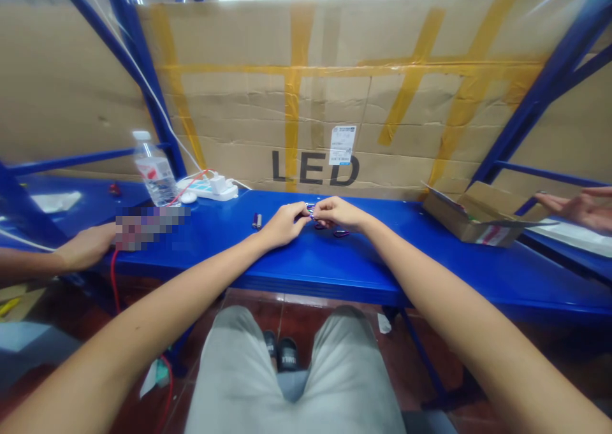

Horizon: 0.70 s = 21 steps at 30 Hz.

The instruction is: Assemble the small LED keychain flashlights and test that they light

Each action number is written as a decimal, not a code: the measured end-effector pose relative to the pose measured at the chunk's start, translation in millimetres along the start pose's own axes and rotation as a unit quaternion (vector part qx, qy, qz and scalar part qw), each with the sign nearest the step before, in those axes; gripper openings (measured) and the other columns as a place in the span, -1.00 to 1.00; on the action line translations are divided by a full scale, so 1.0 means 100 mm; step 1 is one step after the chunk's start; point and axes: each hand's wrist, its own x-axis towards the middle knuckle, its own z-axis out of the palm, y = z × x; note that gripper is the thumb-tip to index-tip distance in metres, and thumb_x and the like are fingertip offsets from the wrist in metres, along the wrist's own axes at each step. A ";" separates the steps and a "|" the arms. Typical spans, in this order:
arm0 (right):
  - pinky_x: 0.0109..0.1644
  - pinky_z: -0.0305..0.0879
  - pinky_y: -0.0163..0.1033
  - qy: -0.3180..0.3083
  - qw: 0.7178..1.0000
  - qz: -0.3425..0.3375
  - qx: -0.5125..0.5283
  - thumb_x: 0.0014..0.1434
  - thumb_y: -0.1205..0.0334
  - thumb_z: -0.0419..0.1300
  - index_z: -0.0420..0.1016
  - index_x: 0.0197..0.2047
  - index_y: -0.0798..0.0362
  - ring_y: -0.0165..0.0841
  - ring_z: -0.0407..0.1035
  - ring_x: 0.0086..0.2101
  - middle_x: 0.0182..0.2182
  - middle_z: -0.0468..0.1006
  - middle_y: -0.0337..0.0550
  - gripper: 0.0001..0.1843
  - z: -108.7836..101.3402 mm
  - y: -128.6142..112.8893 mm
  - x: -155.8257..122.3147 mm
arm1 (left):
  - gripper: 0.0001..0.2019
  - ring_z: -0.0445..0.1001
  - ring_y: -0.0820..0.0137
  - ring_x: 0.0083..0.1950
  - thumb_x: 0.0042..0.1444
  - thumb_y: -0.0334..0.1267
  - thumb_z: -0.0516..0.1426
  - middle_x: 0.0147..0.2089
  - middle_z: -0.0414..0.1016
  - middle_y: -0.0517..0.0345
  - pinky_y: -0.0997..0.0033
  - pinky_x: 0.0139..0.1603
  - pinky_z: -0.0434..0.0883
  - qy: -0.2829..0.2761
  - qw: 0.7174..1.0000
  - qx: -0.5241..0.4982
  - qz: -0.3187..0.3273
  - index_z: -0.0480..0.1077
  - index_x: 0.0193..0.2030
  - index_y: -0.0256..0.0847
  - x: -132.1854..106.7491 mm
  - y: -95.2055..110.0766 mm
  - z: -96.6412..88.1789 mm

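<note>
My left hand point(285, 224) and my right hand point(340, 213) meet over the blue table, thumbs and fingers pinched close together. Between the fingertips is a small shiny piece that the fingers mostly cover, so its kind is unclear. Beside and below my right hand lie small purple metal loops point(341, 234) that look like carabiner clips. To the left of my left hand, two short cylinders point(257, 220), one dark purple and one silvery, lie side by side.
The blue table point(306, 274) backs onto a big cardboard sheet point(229, 115) marked LED. At left are a water bottle point(155, 169), a power strip point(210, 188) and another person's hand point(90, 244). An open cardboard box point(482, 217) and another hand point(581, 208) are at right.
</note>
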 end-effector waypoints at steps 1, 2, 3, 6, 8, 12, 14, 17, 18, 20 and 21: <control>-0.48 0.12 -0.34 -0.001 1.000 0.001 -0.001 0.04 0.11 0.25 0.36 -0.48 0.08 -0.48 0.22 -0.58 -0.61 0.39 -0.28 -0.77 0.00 0.00 0.00 | -0.88 0.44 0.35 -0.29 0.20 -0.28 0.13 -0.34 0.51 0.12 0.35 -0.21 0.32 -0.002 1.000 0.004 0.003 0.37 -0.37 -0.22 0.00 -0.01 0.00; -0.47 0.14 -0.34 0.000 1.000 -0.003 -0.010 0.04 0.10 0.25 0.37 -0.47 0.08 -0.47 0.23 -0.57 -0.60 0.40 -0.27 -0.76 0.00 0.01 0.01 | -0.88 0.44 0.35 -0.28 0.19 -0.28 0.14 -0.33 0.52 0.13 0.35 -0.20 0.33 -0.002 1.000 0.003 0.000 0.38 -0.36 -0.22 0.00 -0.02 -0.01; -0.46 0.15 -0.34 0.002 1.000 -0.011 -0.025 0.05 0.09 0.25 0.37 -0.46 0.08 -0.47 0.23 -0.56 -0.60 0.41 -0.27 -0.76 0.00 0.01 0.01 | -0.89 0.45 0.35 -0.27 0.18 -0.28 0.16 -0.32 0.52 0.14 0.36 -0.19 0.34 -0.001 1.000 -0.003 -0.007 0.38 -0.36 -0.22 0.01 -0.03 -0.01; -0.43 0.16 -0.32 0.028 0.995 -0.053 -0.084 0.10 0.08 0.21 0.40 -0.44 0.09 -0.45 0.25 -0.54 -0.59 0.42 -0.27 -0.76 0.00 0.00 0.02 | -0.90 0.49 0.34 -0.23 0.13 -0.24 0.21 -0.28 0.54 0.16 0.35 -0.14 0.38 0.010 0.998 -0.045 -0.044 0.40 -0.32 -0.21 0.02 -0.06 -0.01; -0.39 0.18 -0.31 0.055 0.987 -0.084 -0.127 0.11 0.09 0.18 0.42 -0.43 0.10 -0.43 0.27 -0.51 -0.58 0.43 -0.26 -0.76 0.01 -0.01 0.02 | -0.87 0.50 0.33 -0.21 0.12 -0.22 0.21 -0.27 0.54 0.15 0.33 -0.13 0.40 0.017 0.994 -0.084 -0.066 0.37 -0.31 -0.21 0.03 -0.06 0.00; -0.36 0.19 -0.30 0.074 0.978 -0.102 -0.164 0.13 0.10 0.16 0.45 -0.42 0.10 -0.40 0.30 -0.48 -0.55 0.46 -0.24 -0.76 0.03 -0.01 0.02 | -0.88 0.53 0.32 -0.24 0.19 -0.22 0.13 -0.32 0.52 0.14 0.30 -0.14 0.43 0.008 0.984 -0.147 -0.099 0.31 -0.30 -0.20 0.04 -0.06 0.02; -0.37 0.20 -0.30 0.065 0.983 -0.092 -0.145 0.12 0.09 0.17 0.43 -0.44 0.10 -0.40 0.31 -0.49 -0.56 0.46 -0.24 -0.75 0.04 -0.01 0.01 | -0.88 0.52 0.32 -0.24 0.20 -0.24 0.12 -0.33 0.51 0.13 0.29 -0.14 0.41 0.002 0.987 -0.135 -0.092 0.30 -0.31 -0.20 0.03 -0.04 0.01; -0.41 0.19 -0.31 0.054 0.992 -0.064 -0.094 0.09 0.06 0.21 0.40 -0.48 0.09 -0.43 0.28 -0.53 -0.60 0.43 -0.26 -0.73 0.05 -0.02 -0.01 | -0.87 0.48 0.33 -0.26 0.19 -0.24 0.13 -0.33 0.50 0.14 0.31 -0.16 0.37 0.005 0.993 -0.089 -0.072 0.30 -0.34 -0.21 0.02 -0.02 0.00; -0.43 0.18 -0.32 0.051 0.994 -0.054 -0.076 0.08 0.06 0.22 0.39 -0.48 0.09 -0.44 0.27 -0.54 -0.61 0.42 -0.27 -0.72 0.05 -0.03 -0.01 | -0.87 0.47 0.34 -0.26 0.20 -0.24 0.13 -0.33 0.49 0.14 0.32 -0.17 0.36 0.007 0.995 -0.079 -0.068 0.30 -0.35 -0.21 0.02 -0.01 0.00; -0.46 0.15 -0.33 0.044 0.997 -0.038 -0.047 0.06 0.05 0.25 0.37 -0.50 0.09 -0.47 0.23 -0.57 -0.63 0.39 -0.29 -0.71 0.05 -0.05 -0.02 | -0.86 0.45 0.35 -0.27 0.20 -0.24 0.12 -0.33 0.48 0.15 0.33 -0.18 0.35 0.007 0.996 -0.070 -0.061 0.30 -0.35 -0.21 0.02 0.00 -0.01; -0.48 0.14 -0.34 0.040 0.998 -0.032 -0.037 0.06 0.05 0.26 0.37 -0.51 0.09 -0.48 0.21 -0.58 -0.64 0.38 -0.29 -0.70 0.05 -0.05 -0.03 | -0.86 0.44 0.36 -0.28 0.21 -0.23 0.12 -0.34 0.47 0.16 0.34 -0.19 0.34 0.005 0.996 -0.067 -0.057 0.30 -0.35 -0.20 0.02 0.00 0.00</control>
